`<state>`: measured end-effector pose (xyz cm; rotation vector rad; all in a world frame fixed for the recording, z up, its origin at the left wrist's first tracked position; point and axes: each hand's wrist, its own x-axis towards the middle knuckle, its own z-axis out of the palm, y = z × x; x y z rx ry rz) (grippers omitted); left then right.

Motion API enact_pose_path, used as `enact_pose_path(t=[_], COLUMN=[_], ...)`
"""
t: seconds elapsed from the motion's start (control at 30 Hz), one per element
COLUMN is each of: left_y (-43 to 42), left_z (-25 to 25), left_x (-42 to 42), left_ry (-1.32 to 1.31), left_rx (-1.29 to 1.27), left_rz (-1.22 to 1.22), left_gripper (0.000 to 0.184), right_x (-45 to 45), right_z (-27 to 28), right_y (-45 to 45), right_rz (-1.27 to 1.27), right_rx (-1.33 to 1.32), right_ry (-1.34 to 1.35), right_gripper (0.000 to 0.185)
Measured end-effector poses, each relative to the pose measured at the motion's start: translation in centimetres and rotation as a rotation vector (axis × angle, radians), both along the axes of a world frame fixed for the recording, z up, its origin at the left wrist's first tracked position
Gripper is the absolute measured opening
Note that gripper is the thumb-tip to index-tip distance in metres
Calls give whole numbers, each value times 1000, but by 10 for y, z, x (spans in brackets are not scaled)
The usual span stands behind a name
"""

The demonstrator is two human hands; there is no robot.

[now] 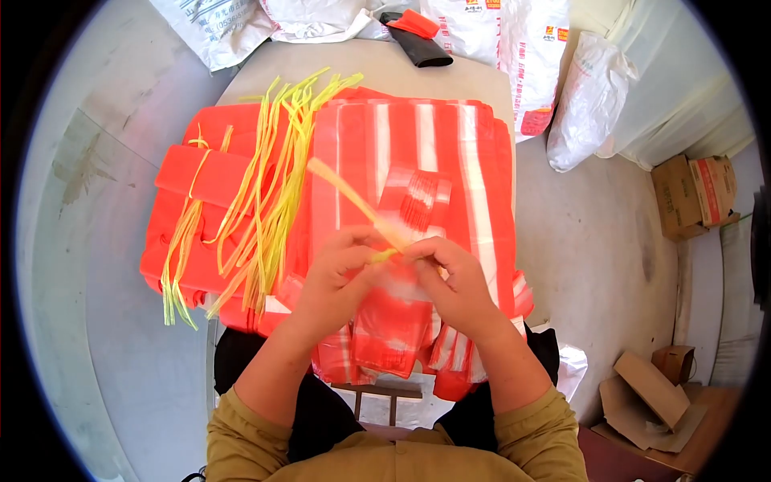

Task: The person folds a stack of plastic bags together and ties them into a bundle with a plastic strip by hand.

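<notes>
Both hands pinch a yellow plastic strip (349,191) over a stack of red-and-white striped plastic bags (498,193). My left hand (345,269) holds it with thumb and fingers closed, and a short piece shows beside the thumb. My right hand (451,277) grips it close by, fingertips together, while a blurred length slants up to the left. Below the hands a folded bag bundle (391,337) lies on the stack, partly smeared by motion. A loose bunch of yellow strips (277,185) drapes over the red bags left of the stack.
A folded red bundle (189,177) tied with yellow strip lies at the left. White printed sacks (534,64) and a black roll (426,50) stand along the table's far edge (321,60). Cardboard boxes (695,193) sit on the right, with an opened carton (650,402) lower down.
</notes>
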<state>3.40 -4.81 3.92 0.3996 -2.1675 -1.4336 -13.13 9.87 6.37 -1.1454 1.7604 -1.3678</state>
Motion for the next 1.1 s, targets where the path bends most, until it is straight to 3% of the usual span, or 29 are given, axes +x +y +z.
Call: enact_pose_path(t=[0.1, 0.2, 0.3, 0.4, 0.5, 0.7, 0.8, 0.9, 1.1], left_y=[9, 17, 17, 13, 19, 15, 12, 13, 9], left_z=[9, 10, 3, 12, 15, 17, 17, 13, 5], left_x=[-13, -9, -11, -12, -15, -16, -12, -14, -15], left_ry=[222, 74, 51, -97, -107, -25, -77, -39, -16], left_rx=[184, 677, 589, -265, -540, -507, -267, -186, -189], left_rz=[-16, 95, 133, 106, 108, 99, 54, 68, 215], left_gripper=[15, 18, 17, 13, 22, 15, 11, 5, 13], right_x=[5, 10, 2, 3, 6, -5, -14, -13, -11], right_z=[-9, 0, -5, 0, -4, -7, -2, 5, -13], right_y=[-2, 1, -3, -3, -2, 1, -3, -1, -9], right_rz=[59, 34, 87, 94, -36, -20, 115, 163, -64], right_rx=[-62, -79, -262, -338, -307, -137, -236, -64, -287], right_ry=[33, 147, 774, 965, 938, 668, 607, 729, 822], right_gripper=[16, 21, 27, 29, 25, 15, 13, 13, 17])
